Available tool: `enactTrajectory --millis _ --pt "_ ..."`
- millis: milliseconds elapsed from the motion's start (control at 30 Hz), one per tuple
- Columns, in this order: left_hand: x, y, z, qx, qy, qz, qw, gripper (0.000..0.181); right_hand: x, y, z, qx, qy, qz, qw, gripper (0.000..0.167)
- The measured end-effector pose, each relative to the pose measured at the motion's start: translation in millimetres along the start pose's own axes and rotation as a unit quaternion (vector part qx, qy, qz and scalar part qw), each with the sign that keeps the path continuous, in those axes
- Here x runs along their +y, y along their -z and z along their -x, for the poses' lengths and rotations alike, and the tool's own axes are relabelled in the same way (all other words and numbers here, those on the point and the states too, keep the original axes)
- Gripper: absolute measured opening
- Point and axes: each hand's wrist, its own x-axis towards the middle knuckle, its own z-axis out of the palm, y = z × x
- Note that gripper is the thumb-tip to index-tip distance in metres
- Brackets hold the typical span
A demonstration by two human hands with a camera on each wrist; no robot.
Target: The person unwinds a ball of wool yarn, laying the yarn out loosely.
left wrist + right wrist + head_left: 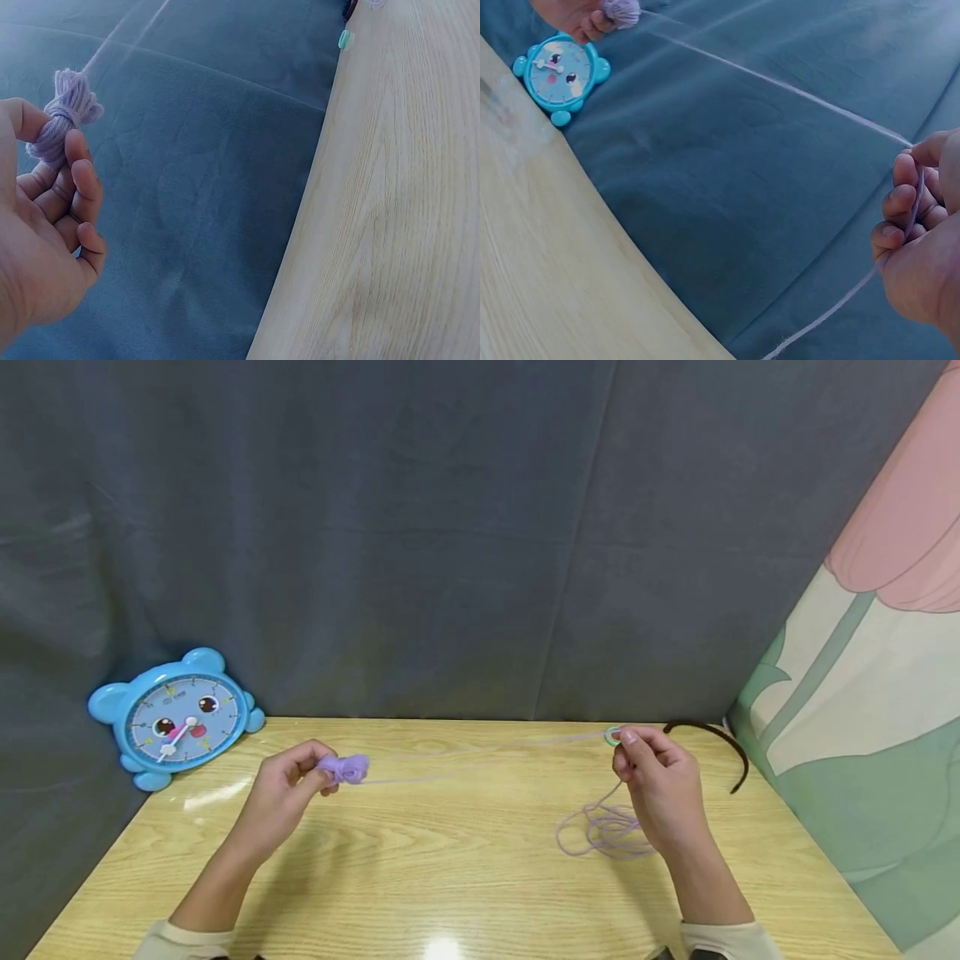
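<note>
My left hand [288, 781] pinches a small bundle of lilac yarn [345, 768], wound round its middle, between thumb and fingers above the left part of the table. Thin strands leave the bundle toward the right; one yarn strand [795, 90] runs taut to my right hand [663, 785]. The right thumb and index finger pinch it, and the strand passes across the curled fingers and hangs down below. Under the right hand, a loose tangle of lilac yarn [607, 831] lies on the table, partly hidden by the wrist.
A blue animal-shaped clock [183, 718] leans at the table's back left. Behind the right hand, a small green ring-like item [612, 736] shows near the back edge. A dark curved headband [716, 735] lies at back right. A grey curtain [450, 543] borders the wooden table [450, 877].
</note>
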Motion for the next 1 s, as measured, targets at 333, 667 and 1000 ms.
enactTrajectory --millis 333,667,1000 --pt "-1.0 0.8 0.4 -0.003 0.002 -0.004 1.0000 0.014 -9 12 -3.1 0.006 0.041 -0.053 0.9977 0.023" --pt "-0.1 3.0 0.6 0.005 0.005 -0.012 0.9999 0.014 -15 23 -7.3 0.013 0.069 -0.092 0.9933 0.025" --pt "0.9 6.8 0.5 0.013 0.014 0.009 0.9998 0.013 -22 30 -6.7 0.020 0.078 -0.136 0.9874 0.026"
